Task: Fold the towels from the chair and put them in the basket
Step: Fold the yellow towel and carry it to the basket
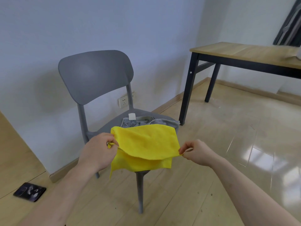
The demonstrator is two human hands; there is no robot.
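Observation:
A yellow towel hangs folded over between my two hands, in front of the grey chair. My left hand pinches its left edge and my right hand pinches its right corner. The upper layer droops over the lower one, whose edge shows below. Behind the yellow towel, a grey printed towel with a white label lies on the chair seat, partly hidden. No basket is in view.
A wooden table with black legs stands at the right against the wall. A dark flat object lies on the wooden floor at the lower left. A wall socket sits behind the chair. A dark curtain hangs at the top right.

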